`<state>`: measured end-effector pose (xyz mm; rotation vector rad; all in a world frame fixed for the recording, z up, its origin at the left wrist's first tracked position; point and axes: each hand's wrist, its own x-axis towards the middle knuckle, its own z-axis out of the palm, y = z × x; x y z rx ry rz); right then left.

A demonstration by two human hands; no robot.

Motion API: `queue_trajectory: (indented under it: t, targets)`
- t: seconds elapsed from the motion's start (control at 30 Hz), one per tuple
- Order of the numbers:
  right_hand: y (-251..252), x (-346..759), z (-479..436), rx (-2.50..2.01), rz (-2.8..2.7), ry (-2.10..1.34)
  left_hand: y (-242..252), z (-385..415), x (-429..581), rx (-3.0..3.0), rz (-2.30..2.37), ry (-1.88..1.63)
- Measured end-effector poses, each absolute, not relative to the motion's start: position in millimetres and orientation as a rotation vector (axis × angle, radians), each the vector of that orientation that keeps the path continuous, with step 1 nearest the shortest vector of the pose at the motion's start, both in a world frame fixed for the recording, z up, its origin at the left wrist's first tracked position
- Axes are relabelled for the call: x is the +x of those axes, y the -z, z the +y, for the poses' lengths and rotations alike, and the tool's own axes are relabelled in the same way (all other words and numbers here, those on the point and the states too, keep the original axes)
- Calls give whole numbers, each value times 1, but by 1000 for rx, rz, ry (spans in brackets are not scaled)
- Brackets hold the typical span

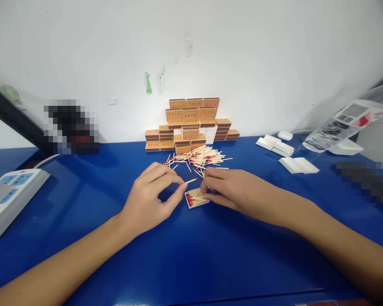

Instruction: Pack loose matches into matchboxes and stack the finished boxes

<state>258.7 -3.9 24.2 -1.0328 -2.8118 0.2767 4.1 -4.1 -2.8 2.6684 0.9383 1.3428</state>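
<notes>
Between thumb and forefinger, my left hand (155, 195) pinches a match (190, 181), its red head pointing right. Just right of it lies a small white matchbox tray (196, 205), partly filled with red-tipped matches (194, 198) whose heads lie to the left. My right hand (225, 187) is at the tray's right end, fingers closed together over the edge. Whether those fingers hold a match or the tray itself is hidden. Behind both hands spreads a loose pile of matches (206, 156) on the blue table (178, 263).
Stacked matchboxes (190, 114) stand against the white wall (258, 63). Folded white card pieces (299, 165), a white oval case (285, 135) and a clear plastic bottle (332, 127) lie on the right. A power strip (28, 187) sits at the left, near a blurred dark object (72, 127).
</notes>
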Motion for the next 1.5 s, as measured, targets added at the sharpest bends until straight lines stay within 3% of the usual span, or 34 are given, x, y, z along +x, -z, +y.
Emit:
queue_trajectory:
  t: [0.53,0.9,1.5]
  targets:
    - [-14,253,-6,-952,-2722,-285,2,-6,4,2675,924,-1347]
    - [-9,244,-9,-902,-2609,-588,2,-6,4,2643,941,-1376]
    - [-6,236,-12,-834,-2578,-495,0,-8,5,2624,950,-1389]
